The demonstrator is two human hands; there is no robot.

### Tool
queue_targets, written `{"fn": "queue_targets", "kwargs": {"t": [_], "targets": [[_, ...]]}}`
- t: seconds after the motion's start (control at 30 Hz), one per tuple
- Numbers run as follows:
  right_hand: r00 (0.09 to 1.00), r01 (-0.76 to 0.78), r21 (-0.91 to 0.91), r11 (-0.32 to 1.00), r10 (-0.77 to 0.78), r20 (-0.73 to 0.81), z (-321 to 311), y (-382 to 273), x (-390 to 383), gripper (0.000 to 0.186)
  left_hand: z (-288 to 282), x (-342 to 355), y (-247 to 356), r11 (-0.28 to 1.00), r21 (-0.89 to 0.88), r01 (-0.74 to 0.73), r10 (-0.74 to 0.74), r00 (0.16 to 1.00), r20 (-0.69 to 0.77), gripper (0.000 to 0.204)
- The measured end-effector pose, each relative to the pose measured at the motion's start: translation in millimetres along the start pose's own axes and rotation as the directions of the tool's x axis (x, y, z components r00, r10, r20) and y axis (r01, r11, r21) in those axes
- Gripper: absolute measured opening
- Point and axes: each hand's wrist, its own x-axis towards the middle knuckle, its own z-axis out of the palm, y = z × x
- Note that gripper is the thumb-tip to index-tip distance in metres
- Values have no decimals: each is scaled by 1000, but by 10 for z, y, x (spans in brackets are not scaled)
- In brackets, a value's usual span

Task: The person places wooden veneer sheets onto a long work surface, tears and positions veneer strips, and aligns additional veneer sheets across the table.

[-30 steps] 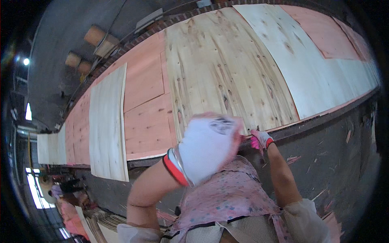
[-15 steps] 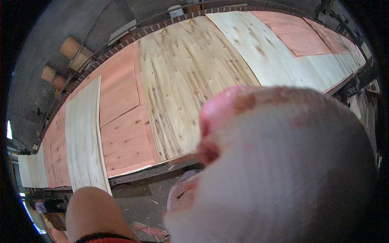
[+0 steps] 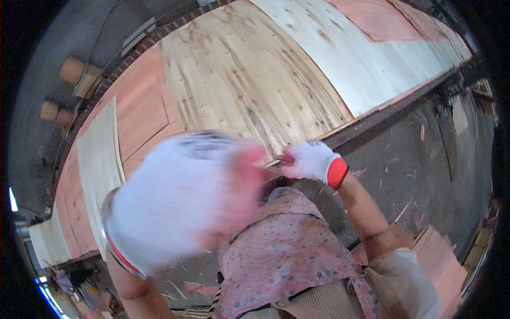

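Observation:
My left hand (image 3: 186,186), in a white knit glove with pink-coated fingers, looms large and blurred over the table's near edge. Motion smears its fingers, so its grip cannot be made out. Farther right, my right hand (image 3: 311,162) wears a matching glove with a red cuff. Its fingers are closed at the edge of a pale wood veneer sheet (image 3: 249,80) with dark knots and streaks. A small brownish thing shows at those fingertips, too unclear to name. The veneer lies flat among pinkish sheets (image 3: 141,106) and a whiter sheet (image 3: 329,58).
A narrow pale veneer strip (image 3: 101,143) lies across the pink sheets at left. Wood scraps litter the dark floor (image 3: 414,159). Pink sheet pieces (image 3: 438,266) are at lower right. A patterned pink apron (image 3: 292,239) covers my front. Rolls (image 3: 71,70) stand beyond the table.
The view has tilted down, showing more floor and my apron. A blurred gloved hand that filled the right side is gone from there; both hands now come together at the table's near edge.

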Motion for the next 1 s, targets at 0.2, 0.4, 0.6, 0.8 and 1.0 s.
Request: {"fn": "queue_targets", "kwargs": {"t": [0.2,0.4,0.6,0.8,1.0], "targets": [[775,557,53,829,-495,-392,-1082,-1838,-676,10,-11,-1175,-529,614,-75,785,-786,617,23,26],[449,834,-257,488,-872,-195,-928,-2848,-394,9,202,-1101,-557,461,-18,887,-885,462,64,27],[276,943,-179,281,-960,-53,-754,-3024,-305,9,301,-1508,-722,471,-172,865,-863,492,113,27],[274,960,-65,271,-961,37,-843,-2524,-376,9,393,-1684,-853,448,-299,842,-854,502,134,27],[309,950,6,311,-947,89,-932,-2106,-489,9,428,-1674,-929,465,-355,811,-825,542,159,27]]}}
